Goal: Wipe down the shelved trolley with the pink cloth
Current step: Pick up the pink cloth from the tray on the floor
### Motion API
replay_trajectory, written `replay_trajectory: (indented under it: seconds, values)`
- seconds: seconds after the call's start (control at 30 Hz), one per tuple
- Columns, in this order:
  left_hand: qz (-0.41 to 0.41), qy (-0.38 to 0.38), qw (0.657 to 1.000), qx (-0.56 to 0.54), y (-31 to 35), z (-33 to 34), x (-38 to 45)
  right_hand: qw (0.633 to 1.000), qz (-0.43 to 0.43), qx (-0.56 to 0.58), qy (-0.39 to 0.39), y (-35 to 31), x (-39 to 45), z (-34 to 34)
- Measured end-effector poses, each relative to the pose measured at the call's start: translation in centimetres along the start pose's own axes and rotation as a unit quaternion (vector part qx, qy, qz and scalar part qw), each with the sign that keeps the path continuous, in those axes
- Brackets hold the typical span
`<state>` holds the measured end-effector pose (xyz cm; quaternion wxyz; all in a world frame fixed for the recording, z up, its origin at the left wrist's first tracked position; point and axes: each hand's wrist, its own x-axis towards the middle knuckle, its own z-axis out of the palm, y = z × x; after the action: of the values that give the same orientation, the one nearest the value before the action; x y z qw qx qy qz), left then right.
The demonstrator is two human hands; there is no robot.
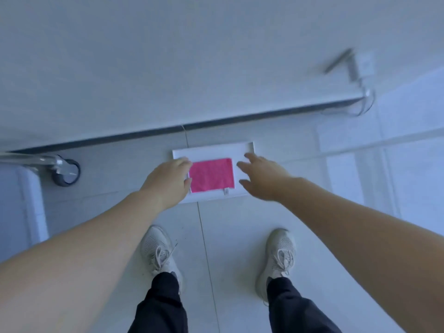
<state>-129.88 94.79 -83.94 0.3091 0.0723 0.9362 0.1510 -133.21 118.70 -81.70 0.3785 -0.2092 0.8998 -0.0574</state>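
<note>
Pink cloth point(212, 175) folded in white tray point(213, 150), L hand point(168, 181) & R hand point(262, 179) spread, empty.

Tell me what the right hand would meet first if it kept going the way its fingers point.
Likely the white tray: the right hand points forward and left over its bare right part, beside the pink cloth. Its height above the tray is unclear from this single view.

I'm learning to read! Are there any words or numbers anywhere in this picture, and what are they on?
No words can be read here.
The pink cloth has a small white tag at its near edge: any print is too small and blurred to read.
The white tray shows no lettering.
</note>
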Motion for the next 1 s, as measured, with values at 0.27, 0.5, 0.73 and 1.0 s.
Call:
replay_trajectory:
  seconds: [0.27, 0.5, 0.73, 1.0]
  values:
    - [-0.034, -0.014, 0.999, 0.020, -6.0, 14.3, 10.7, 0.999, -0.012, -0.026, -0.013, 4.2, 13.5, 13.8]
    - [-0.063, -0.028, 0.998, 0.000, -6.8, 18.5, 15.5, 0.998, 0.000, -0.047, -0.049, 5.9, 18.8, 18.7]
    - [-0.077, 0.002, 0.995, 0.056, -7.3, 18.8, 17.0, 0.998, 0.008, -0.051, -0.029, 5.3, 20.1, 17.7]
    - [-0.038, 0.015, 0.998, 0.051, -6.7, 13.9, 14.2, 0.999, 0.043, -0.016, 0.008, 3.3, 17.4, 13.6]
